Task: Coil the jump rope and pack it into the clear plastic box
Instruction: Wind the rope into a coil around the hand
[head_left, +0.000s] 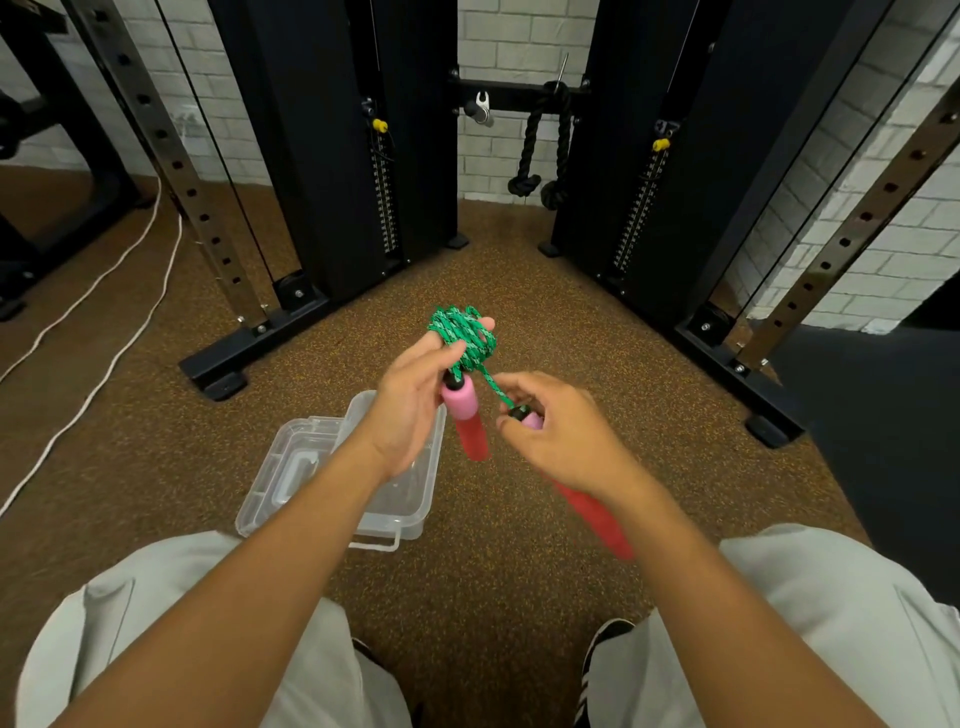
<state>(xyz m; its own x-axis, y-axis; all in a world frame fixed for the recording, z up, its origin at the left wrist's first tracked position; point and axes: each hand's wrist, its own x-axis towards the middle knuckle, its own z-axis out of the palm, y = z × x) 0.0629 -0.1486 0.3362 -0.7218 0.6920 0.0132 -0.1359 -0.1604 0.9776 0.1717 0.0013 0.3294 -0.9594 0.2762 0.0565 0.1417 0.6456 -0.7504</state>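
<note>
A gym floor of brown speckled rubber, with a person coiling a jump rope above it.

The left hand (410, 410) is closed on one pink handle (464, 418) near its black cap, and the green rope (464, 332) is wound in a thick bundle around the fingers (485, 325) of this hand, above the handle. A short piece of rope goes from the bundle down to the right hand (558, 431), which pinches the black end of the second handle (592, 512); this handle passes under the palm and points toward the right knee. Under the left wrist the clear box (410, 512) stands open on the floor (493, 571), and its lid (283, 473) lies just beside it on the left, touching it. Farther away, a black cable machine (332, 156) stands against a white brick wall (493, 41), and a white cable (98, 364) lies on the floor at the left.
</note>
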